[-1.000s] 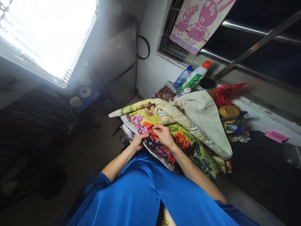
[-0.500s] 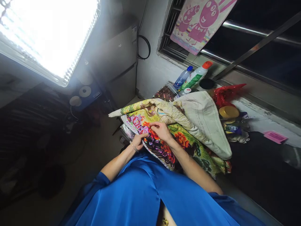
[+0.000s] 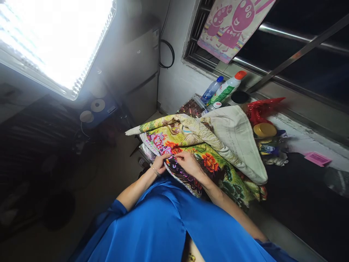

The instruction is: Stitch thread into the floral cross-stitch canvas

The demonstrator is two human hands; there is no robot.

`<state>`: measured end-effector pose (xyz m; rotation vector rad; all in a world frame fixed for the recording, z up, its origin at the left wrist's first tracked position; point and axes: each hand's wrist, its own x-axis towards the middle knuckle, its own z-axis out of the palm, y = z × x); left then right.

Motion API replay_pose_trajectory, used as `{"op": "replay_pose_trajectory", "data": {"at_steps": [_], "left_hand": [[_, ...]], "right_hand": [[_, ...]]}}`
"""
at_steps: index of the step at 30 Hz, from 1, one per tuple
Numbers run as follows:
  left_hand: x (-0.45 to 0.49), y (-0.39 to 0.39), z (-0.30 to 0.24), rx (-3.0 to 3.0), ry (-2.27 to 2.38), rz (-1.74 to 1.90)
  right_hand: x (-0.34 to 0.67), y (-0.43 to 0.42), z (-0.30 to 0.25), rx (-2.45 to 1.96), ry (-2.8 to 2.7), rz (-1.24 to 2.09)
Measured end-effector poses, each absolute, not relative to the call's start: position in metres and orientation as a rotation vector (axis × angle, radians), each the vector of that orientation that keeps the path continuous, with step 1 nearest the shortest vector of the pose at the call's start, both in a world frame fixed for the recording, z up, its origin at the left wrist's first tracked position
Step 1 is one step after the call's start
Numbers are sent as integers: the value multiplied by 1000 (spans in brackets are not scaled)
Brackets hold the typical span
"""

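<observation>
A large flowered embroidery cloth [image 3: 212,163] lies bunched on the surface in front of me, its pale back side folded over on the right. My left hand [image 3: 159,164] grips the cloth's near left edge, thumb on top. My right hand [image 3: 188,162] rests on the cloth beside it, fingers pinched on a thin needle whose tip points toward the left hand. Both hands are close together over purple and red flowers.
Bottles [image 3: 222,89] stand at the back by the window wall. A red bag [image 3: 260,107], a yellow-lidded jar [image 3: 264,130] and small clutter lie to the right. A pink towel [image 3: 231,25] hangs above. A bright lamp panel [image 3: 51,40] shines at the left.
My right hand rose slightly toward the red flowers, then came back down and left, meeting the left hand with the needle. The left hand stayed on the cloth edge.
</observation>
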<state>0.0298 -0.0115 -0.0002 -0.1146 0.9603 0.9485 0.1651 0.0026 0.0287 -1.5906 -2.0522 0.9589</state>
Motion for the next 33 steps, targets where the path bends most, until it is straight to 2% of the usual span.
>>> {"op": "replay_pose_trajectory", "data": {"at_steps": [9, 17, 33], "left_hand": [[27, -12, -14, -97, 915, 931], [25, -13, -14, -69, 926, 940], [30, -12, -1, -23, 968, 1087]], "right_hand": [[161, 2, 34, -1717, -2130, 945], [149, 4, 51, -1841, -2366, 799], [174, 25, 30, -1372, -2337, 960]]}}
